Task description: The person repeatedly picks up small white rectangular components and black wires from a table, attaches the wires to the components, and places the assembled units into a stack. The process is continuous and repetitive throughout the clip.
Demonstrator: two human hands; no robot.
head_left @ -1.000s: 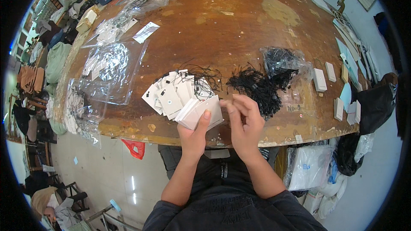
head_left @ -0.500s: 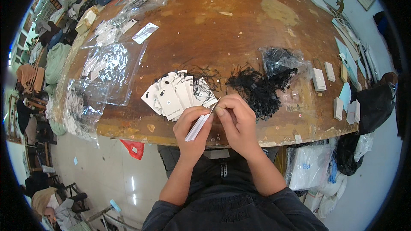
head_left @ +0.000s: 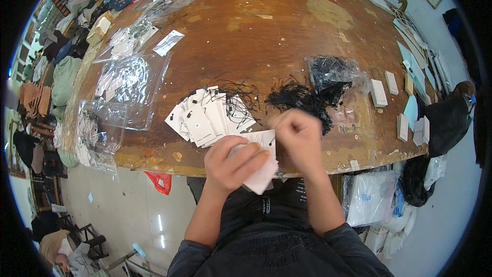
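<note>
A small stack of white hang tags (head_left: 262,171) is gripped in my left hand (head_left: 224,160) over the table's near edge. The top tag shows a punched hole near one corner. My right hand (head_left: 302,141) is just right of the stack, apart from it, its fingers curled and smeared by motion. Whether it pinches anything is hidden. Beyond it lies a heap of black tag strings (head_left: 294,95), partly behind that hand. Left of the heap, beyond my left hand, fanned-out tags (head_left: 199,127) lie with black strings (head_left: 238,100) attached.
Clear plastic bags (head_left: 136,90) with tags inside lie on the left of the wooden table (head_left: 246,46). A crumpled bag (head_left: 328,72) sits behind the string heap. Small white boxes (head_left: 378,93) stand at the right edge. A red bag (head_left: 160,182) shows below the near edge.
My right hand has moved away from the stack, to the right. My left hand has turned the stack from edge-on, so the top tag's face now shows.
</note>
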